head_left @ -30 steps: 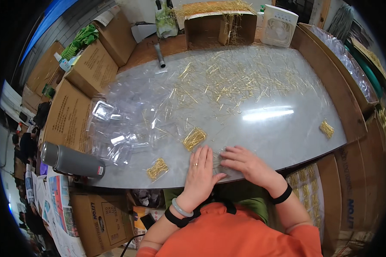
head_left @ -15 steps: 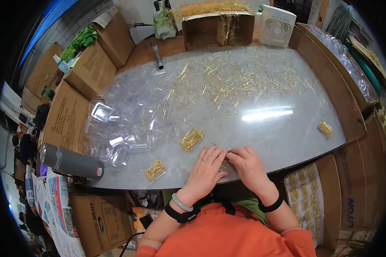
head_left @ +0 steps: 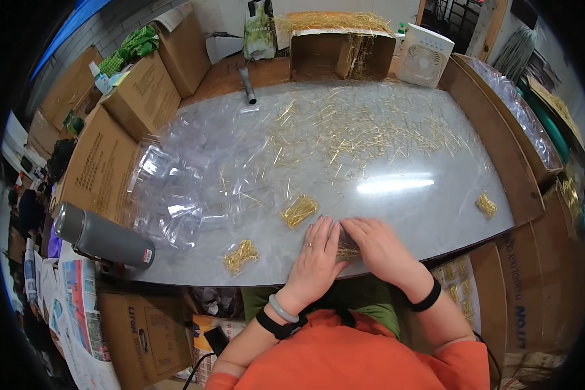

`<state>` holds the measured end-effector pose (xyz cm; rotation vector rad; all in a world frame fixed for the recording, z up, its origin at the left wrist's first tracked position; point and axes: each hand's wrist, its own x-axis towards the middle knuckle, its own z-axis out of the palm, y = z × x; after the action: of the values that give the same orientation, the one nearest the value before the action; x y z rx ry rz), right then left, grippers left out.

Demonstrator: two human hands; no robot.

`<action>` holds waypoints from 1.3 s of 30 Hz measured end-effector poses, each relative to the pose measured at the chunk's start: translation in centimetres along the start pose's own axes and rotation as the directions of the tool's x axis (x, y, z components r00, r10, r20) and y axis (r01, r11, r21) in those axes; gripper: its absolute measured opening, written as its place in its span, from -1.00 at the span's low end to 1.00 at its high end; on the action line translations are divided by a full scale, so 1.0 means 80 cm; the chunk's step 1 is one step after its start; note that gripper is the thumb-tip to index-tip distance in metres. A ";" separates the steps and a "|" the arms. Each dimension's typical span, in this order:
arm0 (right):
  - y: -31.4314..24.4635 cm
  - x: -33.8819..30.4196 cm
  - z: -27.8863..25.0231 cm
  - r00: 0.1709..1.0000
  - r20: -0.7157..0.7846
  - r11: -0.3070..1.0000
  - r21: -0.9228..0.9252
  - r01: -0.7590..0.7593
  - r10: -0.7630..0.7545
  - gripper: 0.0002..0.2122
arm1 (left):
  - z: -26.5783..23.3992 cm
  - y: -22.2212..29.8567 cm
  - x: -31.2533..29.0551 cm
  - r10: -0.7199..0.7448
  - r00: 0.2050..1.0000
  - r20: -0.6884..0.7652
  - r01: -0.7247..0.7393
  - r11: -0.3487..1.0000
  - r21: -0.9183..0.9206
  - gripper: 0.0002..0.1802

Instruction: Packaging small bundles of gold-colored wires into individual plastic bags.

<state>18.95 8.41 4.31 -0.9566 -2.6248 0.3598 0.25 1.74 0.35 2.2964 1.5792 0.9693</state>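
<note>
At counter (head_left: 435, 214) near edge: left hand (head_left: 318, 250) and right hand (head_left: 377, 247) flat, fingers spread, pressing small packet of gold pins (head_left: 348, 249) between them. Two filled packets (head_left: 299, 211) at 10 o'clock. Grey flask (head_left: 101, 237) at 9 o'clock.

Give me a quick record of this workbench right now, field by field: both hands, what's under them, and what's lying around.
left hand: flat on the table near its front edge, fingers spread
right hand: flat beside the left, pressing down
under hands: small packet of gold pins, mostly covered
filled packets: one just beyond the left hand, one to its left, one far right
loose pins: scattered over the far half of the grey table
clear bags: heaped at left
grey flask: lying at the left front corner
</note>
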 end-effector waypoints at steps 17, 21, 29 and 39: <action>-0.024 -0.044 0.039 0.914 -0.286 0.911 0.377 -0.167 0.287 -0.60 | -0.002 0.000 0.001 0.086 0.986 0.144 -0.092 0.995 0.038 -0.33; -0.019 -0.043 0.027 0.941 -0.250 0.971 0.123 -0.204 0.229 -0.42 | 0.002 -0.009 -0.005 0.064 0.994 0.088 -0.060 0.997 -0.042 -0.13; -0.001 -0.024 0.012 0.992 -0.041 0.974 0.190 0.125 -0.119 -0.37 | -0.019 -0.016 0.001 0.077 0.975 0.208 -0.018 0.962 -0.274 0.28; -0.009 -0.039 0.036 0.970 -0.234 0.979 0.177 0.106 -0.063 -0.71 | -0.018 -0.010 -0.011 -0.041 0.999 0.002 0.041 0.999 -0.016 -0.20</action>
<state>19.74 5.46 1.28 -0.7716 -2.3672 0.4406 -1.40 1.01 0.70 2.2442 1.6062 0.9667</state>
